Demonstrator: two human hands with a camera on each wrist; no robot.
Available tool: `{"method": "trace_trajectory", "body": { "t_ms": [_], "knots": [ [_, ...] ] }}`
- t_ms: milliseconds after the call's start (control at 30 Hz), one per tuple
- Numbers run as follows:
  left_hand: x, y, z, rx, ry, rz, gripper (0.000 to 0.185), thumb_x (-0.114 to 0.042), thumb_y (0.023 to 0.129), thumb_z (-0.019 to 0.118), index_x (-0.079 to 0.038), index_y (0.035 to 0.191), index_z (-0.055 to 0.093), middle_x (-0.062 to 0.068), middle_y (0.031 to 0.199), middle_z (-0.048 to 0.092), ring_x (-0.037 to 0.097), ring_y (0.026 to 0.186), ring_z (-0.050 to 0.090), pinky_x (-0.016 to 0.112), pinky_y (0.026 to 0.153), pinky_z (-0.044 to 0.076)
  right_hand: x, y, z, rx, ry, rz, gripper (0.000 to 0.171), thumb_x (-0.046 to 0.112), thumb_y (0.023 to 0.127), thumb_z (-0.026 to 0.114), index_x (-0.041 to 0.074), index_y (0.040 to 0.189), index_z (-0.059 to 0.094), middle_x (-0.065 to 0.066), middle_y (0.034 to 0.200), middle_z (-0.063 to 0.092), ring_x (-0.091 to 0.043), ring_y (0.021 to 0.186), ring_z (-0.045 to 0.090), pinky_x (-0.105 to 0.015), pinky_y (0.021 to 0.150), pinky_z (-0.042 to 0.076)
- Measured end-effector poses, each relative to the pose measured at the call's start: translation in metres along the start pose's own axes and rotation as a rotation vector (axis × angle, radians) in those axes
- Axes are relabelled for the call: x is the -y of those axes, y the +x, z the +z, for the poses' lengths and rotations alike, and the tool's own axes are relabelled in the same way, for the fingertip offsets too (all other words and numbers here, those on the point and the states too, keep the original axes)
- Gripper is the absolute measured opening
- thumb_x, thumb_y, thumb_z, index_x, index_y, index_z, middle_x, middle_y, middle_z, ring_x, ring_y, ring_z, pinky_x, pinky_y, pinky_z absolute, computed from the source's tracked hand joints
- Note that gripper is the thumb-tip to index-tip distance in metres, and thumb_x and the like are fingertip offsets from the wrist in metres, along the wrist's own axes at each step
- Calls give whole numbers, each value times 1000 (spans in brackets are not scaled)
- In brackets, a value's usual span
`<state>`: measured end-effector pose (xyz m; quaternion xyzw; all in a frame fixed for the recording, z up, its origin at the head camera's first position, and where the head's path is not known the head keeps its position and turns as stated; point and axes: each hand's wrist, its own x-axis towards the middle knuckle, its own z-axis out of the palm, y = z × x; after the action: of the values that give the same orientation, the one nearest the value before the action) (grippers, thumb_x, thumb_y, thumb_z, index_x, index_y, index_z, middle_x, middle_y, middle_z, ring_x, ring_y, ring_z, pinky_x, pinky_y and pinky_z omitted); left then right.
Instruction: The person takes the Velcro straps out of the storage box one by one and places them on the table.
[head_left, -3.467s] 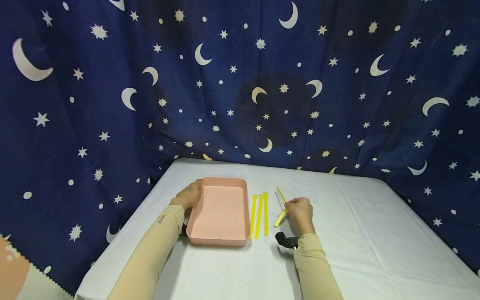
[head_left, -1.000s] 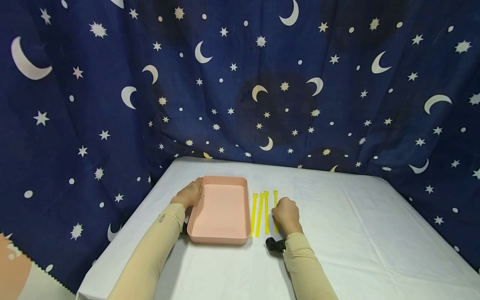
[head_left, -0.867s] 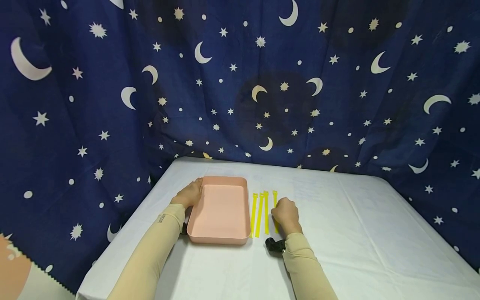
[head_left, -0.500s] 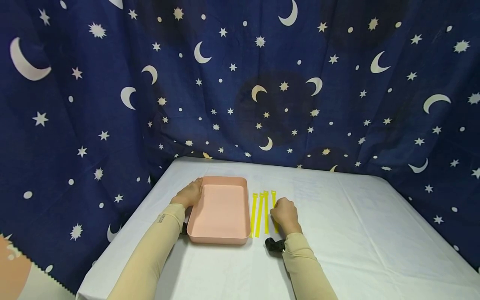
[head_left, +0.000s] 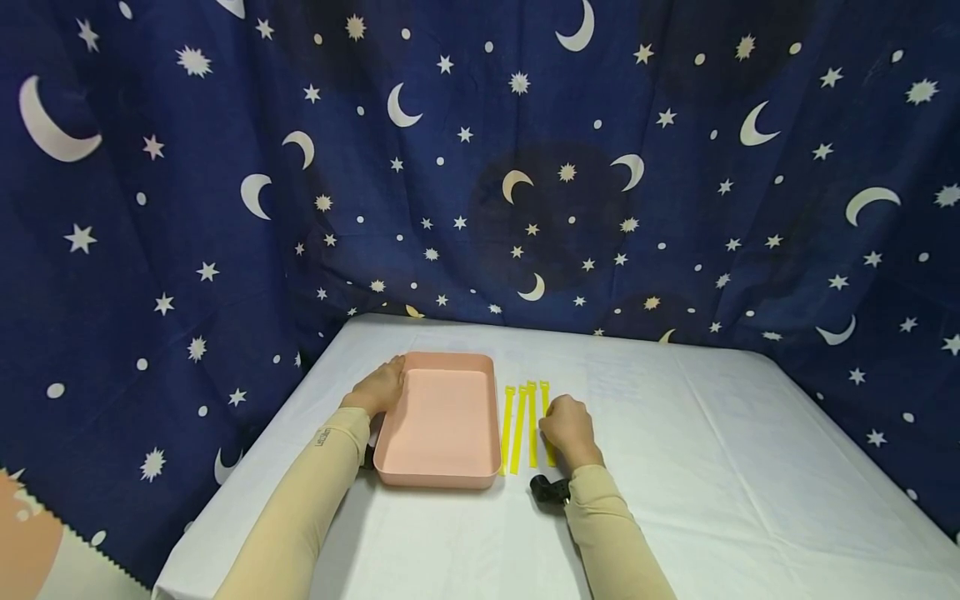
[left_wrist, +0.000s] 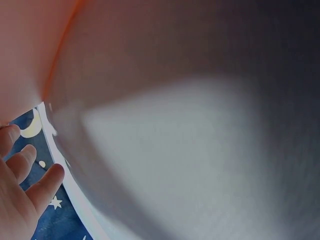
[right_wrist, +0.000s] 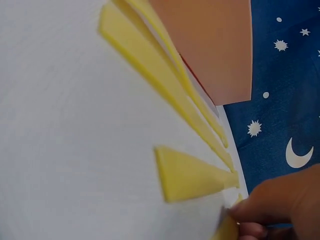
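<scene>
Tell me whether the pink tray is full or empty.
Empty. In the head view the pink tray shows only its bare floor; the yellow strips lie outside it on the table, to its right.

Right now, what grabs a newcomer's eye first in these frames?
The dark blue moon-and-star curtain fills the whole background behind the white table. On the table, a pink tray sits with the left hand on its left rim. Just right of it lie yellow strips in a row, the right hand holding the rightmost one.
</scene>
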<state>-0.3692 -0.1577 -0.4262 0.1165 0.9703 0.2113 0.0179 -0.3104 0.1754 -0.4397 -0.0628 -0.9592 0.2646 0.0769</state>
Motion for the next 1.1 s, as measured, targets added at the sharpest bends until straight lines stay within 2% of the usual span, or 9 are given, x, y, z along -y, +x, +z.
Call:
{"method": "trace_trajectory", "body": {
  "t_ms": [167,367,700,933,1100],
  "knots": [
    [1,0,0,3,1,-3,52,-16,109,30,3,157,24,22,164,24,43,151,23,49,128,20,-1,-1,-3,-8,-4,-41,9,2,83,69,-2,86,76,-16,86,74,-21,68,64,-30,59,55],
    [2,0,-1,6,7,-7,52,-16,108,30,3,157,24,22,164,24,43,151,24,49,128,20,-3,-2,-5,5,15,-45,8,3,83,73,-2,88,77,-17,91,75,-26,76,68,-34,63,58],
    [2,-1,0,-2,10,-17,53,-18,109,30,1,157,24,20,165,24,43,151,24,50,128,21,-8,-2,-7,21,45,-18,9,9,81,79,0,80,76,-10,79,73,-20,68,62,-31,62,54],
    [2,1,0,2,22,-17,53,-18,109,30,0,158,24,19,165,24,42,152,23,52,127,21,-8,0,-10,39,104,20,11,9,82,79,1,77,74,-10,78,70,-20,68,59,-25,57,47],
    [2,1,0,9,42,-12,53,-19,109,31,-1,158,25,19,164,25,40,152,24,53,127,22,-6,2,-11,34,114,0,12,11,84,77,2,78,74,-9,76,70,-19,65,58,-24,55,44]
  ]
}}
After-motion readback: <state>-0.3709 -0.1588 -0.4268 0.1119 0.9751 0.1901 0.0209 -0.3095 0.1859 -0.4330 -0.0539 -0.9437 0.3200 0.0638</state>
